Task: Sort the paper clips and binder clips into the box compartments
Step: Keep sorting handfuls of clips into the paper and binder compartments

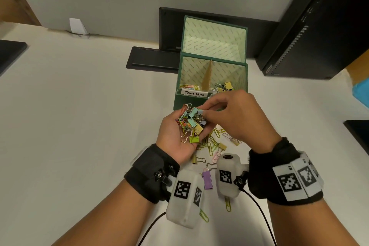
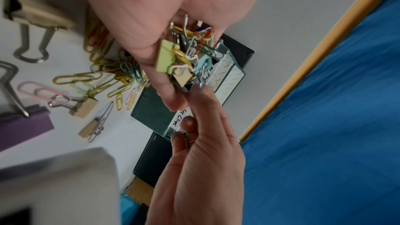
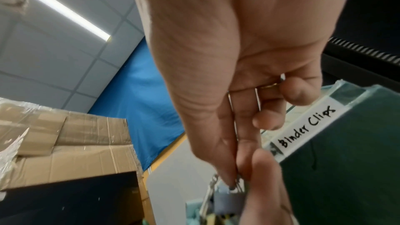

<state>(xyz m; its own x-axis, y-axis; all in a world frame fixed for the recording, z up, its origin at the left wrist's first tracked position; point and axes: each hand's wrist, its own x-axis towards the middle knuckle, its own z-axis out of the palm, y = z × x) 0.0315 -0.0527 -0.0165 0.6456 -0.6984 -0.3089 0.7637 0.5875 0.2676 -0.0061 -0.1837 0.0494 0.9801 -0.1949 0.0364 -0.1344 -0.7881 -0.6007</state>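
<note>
My left hand (image 1: 179, 136) is turned palm up and cups a tangled pile of clips (image 1: 191, 124), coloured binder clips mixed with paper clips. My right hand (image 1: 205, 113) reaches in from the right, and its thumb and forefinger pinch a bluish-grey binder clip (image 3: 227, 194) at the far edge of the pile. Just behind both hands stands the green box (image 1: 179, 104), lid open, with a cardboard divider. Its left compartment, labelled "Paper Clips" (image 1: 194, 93), holds a few paper clips. The right one, labelled "Binder Clips" (image 3: 307, 126), holds binder clips (image 1: 224, 86).
Loose paper clips and binder clips (image 1: 214, 142) lie on the white table under my hands, with a purple binder clip (image 1: 207, 179) nearer me. A black monitor stand (image 1: 151, 60) sits left of the box and a black computer tower (image 1: 309, 26) to its right.
</note>
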